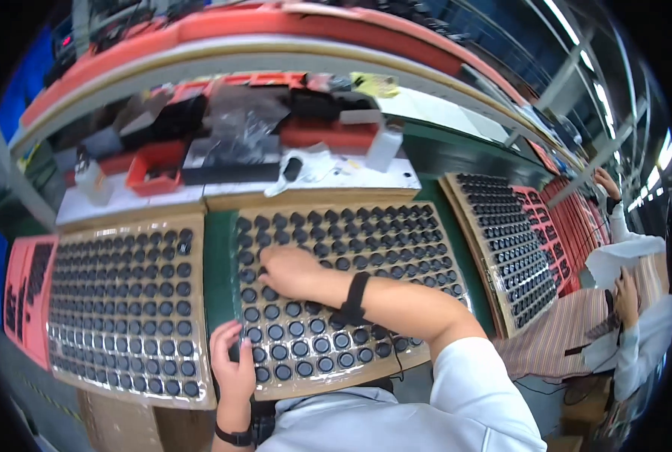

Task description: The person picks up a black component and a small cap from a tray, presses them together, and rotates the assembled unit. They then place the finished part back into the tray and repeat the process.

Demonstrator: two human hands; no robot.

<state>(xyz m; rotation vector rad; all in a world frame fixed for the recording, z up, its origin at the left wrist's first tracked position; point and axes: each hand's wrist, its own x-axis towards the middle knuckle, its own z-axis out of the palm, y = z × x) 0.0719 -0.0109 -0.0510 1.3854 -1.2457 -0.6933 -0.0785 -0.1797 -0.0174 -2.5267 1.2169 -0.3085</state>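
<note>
A middle tray in front of me holds rows of small round black caps. My right hand reaches across it, palm down, with bent fingers at the caps in its left columns. Whatever those fingertips pinch is hidden under the hand. Beside the tray's near left corner is my left hand, its fingers curled and thumb raised. Something dark shows between thumb and fingers, too small to make out. Both wrists wear black bands, and a thin cord hangs near my right forearm.
Another filled tray lies at left, beside a pink sheet. A stacked tray stands at right. Behind are a white bottle, a red bin and a clear plastic bag. A co-worker sits at far right.
</note>
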